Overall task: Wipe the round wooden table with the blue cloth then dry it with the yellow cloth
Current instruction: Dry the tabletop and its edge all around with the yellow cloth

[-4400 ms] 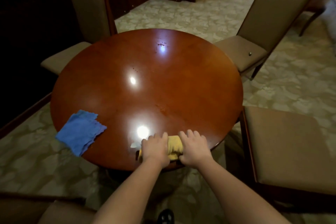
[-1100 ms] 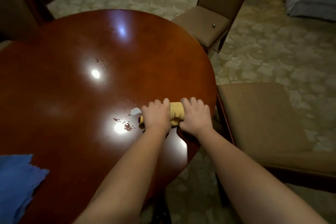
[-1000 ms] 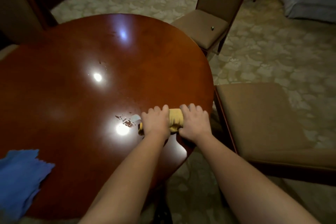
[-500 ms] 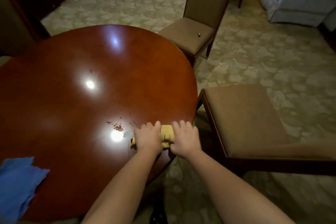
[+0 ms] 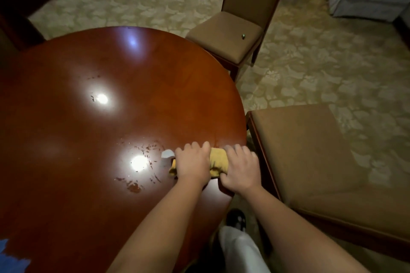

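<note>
Hands meet on the yellow cloth [image 5: 218, 163], which is bunched into a short roll near the right-hand edge of the round wooden table [image 5: 93, 122]. The left hand [image 5: 192, 164] lies over the roll's left end with its fingers curled down over the far side, and the right hand [image 5: 240, 169] covers the right end the same way, its heel at the table's rim. Both hands grip the cloth and press it onto the wood; only a strip of yellow shows between them, with a small corner poking out left of the left hand.

Just left of that grip a pale grey patch [image 5: 167, 153] sits on the surface, touching the left hand's knuckle side; what it is cannot be told. Further left of the hands, dark flecks and smears [image 5: 142, 162] scatter around a bright lamp reflection. Well away from the grip, at the near-left edge of the view, a corner of the blue cloth [image 5: 11, 259] lies on the table.

Right of the hands, just beside the table edge, stands a chair with a tan seat [image 5: 328, 162]. Beyond the hands, a second chair [image 5: 228, 33] faces the table; on its seat rests a small dark object [image 5: 243, 36], too small to identify. Below the grip, a pale trouser leg [image 5: 239, 248] and a dark shoe [image 5: 236, 218] show over the patterned carpet [image 5: 310, 62].
</note>
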Motion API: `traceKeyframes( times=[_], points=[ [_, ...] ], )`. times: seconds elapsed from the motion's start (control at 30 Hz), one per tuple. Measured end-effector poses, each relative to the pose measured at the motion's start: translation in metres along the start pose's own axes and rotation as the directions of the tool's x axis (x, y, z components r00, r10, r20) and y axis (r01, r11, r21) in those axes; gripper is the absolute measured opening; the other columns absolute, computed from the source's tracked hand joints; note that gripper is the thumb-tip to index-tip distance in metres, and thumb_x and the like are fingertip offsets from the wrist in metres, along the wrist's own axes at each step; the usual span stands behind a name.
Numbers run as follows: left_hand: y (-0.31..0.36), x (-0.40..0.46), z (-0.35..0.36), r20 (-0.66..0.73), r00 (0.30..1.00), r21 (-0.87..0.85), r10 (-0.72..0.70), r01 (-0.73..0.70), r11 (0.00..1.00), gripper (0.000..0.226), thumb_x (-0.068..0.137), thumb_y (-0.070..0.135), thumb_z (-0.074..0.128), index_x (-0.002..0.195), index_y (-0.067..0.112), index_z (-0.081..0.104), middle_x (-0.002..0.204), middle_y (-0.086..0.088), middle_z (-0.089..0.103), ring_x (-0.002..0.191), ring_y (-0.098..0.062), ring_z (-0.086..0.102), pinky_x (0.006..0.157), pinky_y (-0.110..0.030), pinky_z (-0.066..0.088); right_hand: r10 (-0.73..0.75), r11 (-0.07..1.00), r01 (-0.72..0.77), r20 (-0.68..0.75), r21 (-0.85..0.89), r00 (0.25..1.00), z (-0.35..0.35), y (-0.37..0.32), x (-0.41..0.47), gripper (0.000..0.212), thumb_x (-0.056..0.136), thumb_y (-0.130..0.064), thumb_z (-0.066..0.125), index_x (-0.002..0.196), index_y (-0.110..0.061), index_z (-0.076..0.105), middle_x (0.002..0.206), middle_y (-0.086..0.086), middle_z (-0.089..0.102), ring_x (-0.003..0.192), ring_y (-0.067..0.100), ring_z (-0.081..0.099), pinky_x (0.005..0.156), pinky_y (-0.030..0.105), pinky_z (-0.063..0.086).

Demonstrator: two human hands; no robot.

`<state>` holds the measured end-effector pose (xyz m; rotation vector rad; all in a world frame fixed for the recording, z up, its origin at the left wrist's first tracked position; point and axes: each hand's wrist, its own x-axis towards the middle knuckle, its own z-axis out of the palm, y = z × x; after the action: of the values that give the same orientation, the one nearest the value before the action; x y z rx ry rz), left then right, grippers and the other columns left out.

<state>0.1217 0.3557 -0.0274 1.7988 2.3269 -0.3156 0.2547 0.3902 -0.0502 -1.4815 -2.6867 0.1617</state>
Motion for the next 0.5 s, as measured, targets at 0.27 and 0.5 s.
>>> traceKeyframes(
  times=[0.27,0.5],
  points=[
    [0.008,0.068,-0.014,-0.015,0.997,-0.076,-0.072,0.071,0.995,0.037,0.078,0.032,0.061,0.102,0.023,0.034,0.107,-0.005,0.053,0.098,-0.026,0.052,0.078,-0.039,0.039,-0.160,0.987,0.160,-0.019,0.019,0.987,0.000,0.040,0.080,0.061,0.047,-0.041,0.066,0.102,-0.013,0.061,0.086,0.003,0.058,0.075,0.026,0.057,0.063,0.031,0.045],
    [0.007,0.144,-0.041,-0.027,0.994,-0.075,-0.104,0.102,0.992,0.037,0.078,0.032,0.062,0.102,0.022,0.036,0.105,-0.006,0.053,0.097,-0.028,0.053,0.076,-0.039,0.038,-0.182,0.982,0.181,0.012,0.049,0.983,-0.004,0.065,0.164,0.059,0.056,-0.037,0.066,0.109,-0.012,0.060,0.092,0.006,0.059,0.083,0.029,0.056,0.069,0.039,0.046]
  ],
)
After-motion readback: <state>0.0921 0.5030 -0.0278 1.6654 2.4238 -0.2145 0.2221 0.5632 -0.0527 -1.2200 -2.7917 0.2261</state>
